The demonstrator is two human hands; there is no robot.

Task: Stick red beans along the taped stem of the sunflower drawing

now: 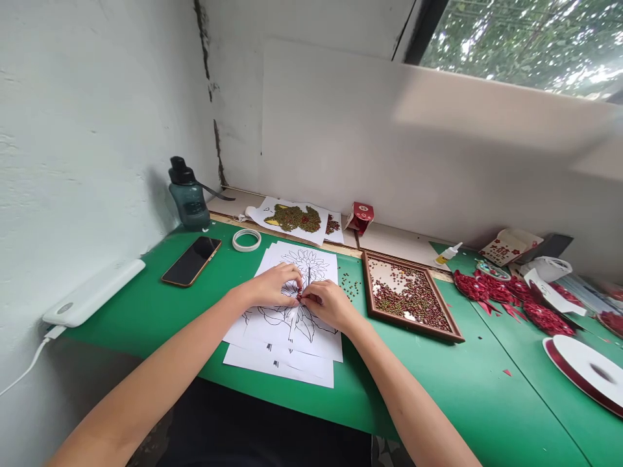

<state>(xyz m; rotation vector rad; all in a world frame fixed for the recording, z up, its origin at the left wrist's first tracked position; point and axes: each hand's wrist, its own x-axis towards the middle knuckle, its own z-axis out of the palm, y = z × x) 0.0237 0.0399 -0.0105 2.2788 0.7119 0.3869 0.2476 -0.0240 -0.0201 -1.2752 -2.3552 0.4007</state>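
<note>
A sheet of white paper (321, 347) with a line drawing of a flower lies on top of other sheets. Over the middle of the flower, my left hand (272, 285) has its thumb and fingers curled inward, with the tips closed around a small spot. My right hand (328, 301) pinches at that same spot, its fingertips almost meeting the left ones. Small dark red beans (299, 293) show between the two hands, partly hidden by the fingers. Right of the paper, a brown wooden frame (413, 329) holds many loose red and green beans.
Loose green beans (350, 285) lie between paper and frame. Leftward are a tape roll (246, 249), a phone (192, 261), a bottle (187, 194) and a white device (95, 292). Behind lies a bean picture (296, 219). Glue (448, 253) and a ribbon spool (591, 370) are rightward.
</note>
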